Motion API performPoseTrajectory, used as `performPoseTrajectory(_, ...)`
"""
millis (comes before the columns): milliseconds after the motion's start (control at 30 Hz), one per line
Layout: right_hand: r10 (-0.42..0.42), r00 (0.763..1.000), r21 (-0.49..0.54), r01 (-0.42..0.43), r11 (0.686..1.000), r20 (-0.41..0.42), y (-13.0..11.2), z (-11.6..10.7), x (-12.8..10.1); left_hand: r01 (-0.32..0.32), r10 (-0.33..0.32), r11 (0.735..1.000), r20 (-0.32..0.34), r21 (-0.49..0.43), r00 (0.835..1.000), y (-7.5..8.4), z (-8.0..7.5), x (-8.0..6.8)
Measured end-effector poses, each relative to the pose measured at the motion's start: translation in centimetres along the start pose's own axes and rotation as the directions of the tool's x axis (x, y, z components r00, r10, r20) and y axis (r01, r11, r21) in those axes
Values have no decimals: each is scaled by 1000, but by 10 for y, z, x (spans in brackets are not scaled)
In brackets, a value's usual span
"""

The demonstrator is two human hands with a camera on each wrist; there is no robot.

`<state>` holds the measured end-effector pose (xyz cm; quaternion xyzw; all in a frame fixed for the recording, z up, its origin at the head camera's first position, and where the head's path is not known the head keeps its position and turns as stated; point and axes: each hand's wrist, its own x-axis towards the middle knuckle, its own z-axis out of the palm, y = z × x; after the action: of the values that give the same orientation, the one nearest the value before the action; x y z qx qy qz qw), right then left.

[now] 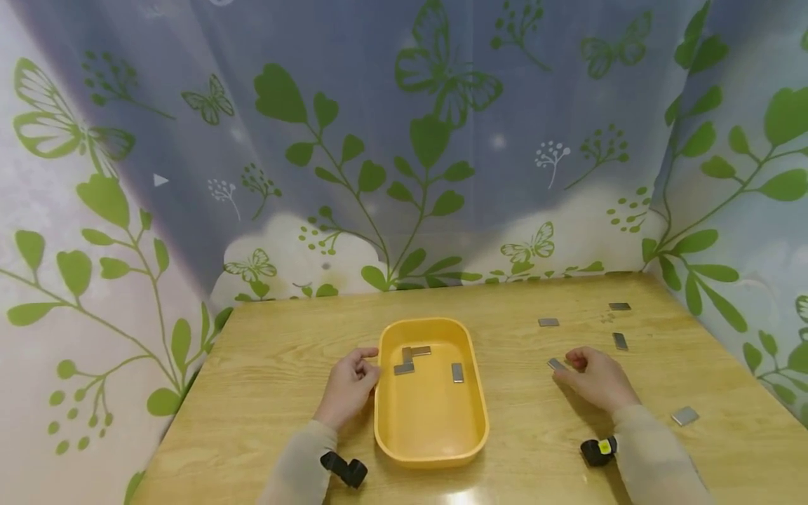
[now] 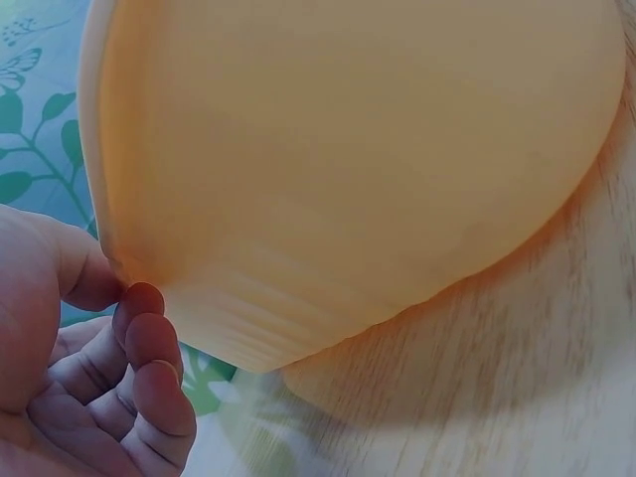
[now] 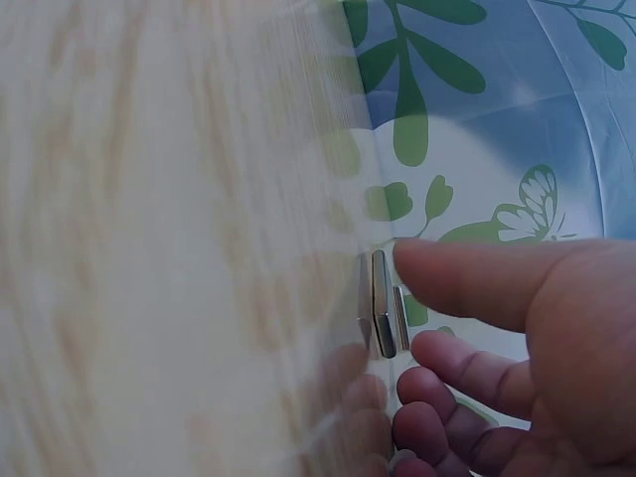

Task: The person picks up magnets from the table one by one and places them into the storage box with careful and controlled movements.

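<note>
Though flat, metal piece aslant.

The table is pale wood with a clear grain and a glossy coat that throws back light at the lower middle of the frame. The yellow tray looks like smooth plastic with a soft sheen. The small plates are grey, shiny metal. The leafy backdrop looks like thin, matt cloth.
</note>
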<state>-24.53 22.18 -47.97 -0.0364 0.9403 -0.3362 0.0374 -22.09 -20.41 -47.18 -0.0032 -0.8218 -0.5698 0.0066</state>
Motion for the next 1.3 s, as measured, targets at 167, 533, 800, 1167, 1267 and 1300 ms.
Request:
performPoseTrajectory(167, 4, 1000, -11, -3, 1000, 13, 1, -1, 1, -21, 21, 1000, 2, -9, 1000, -2, 0, 1)
performPoseTrajectory(533, -20, 1000, -50, 19, 999, -23, 0, 0, 1, -16, 16, 1000, 9, 3, 1000, 2, -2, 0)
performPoseTrajectory(800, -27, 999, -54, 25, 998, -33, -3, -1, 2, -20, 20, 1000, 6, 3, 1000, 3, -3, 1)
performPoseTrajectory(1167, -8, 1000, -72, 10, 997, 25, -5, -3, 11, -21, 21, 1000, 7, 17, 1000, 2, -2, 0)
performPoseTrajectory(1267, -31, 999, -102, 35, 994, 39, -9, -4, 15, -20, 20, 1000, 1, 21, 1000, 3, -2, -1)
performPoseTrajectory(1300, -38, 998, -109, 42, 993, 43, -10, -5, 16, -20, 20, 1000, 1, 20, 1000, 3, -3, -1)
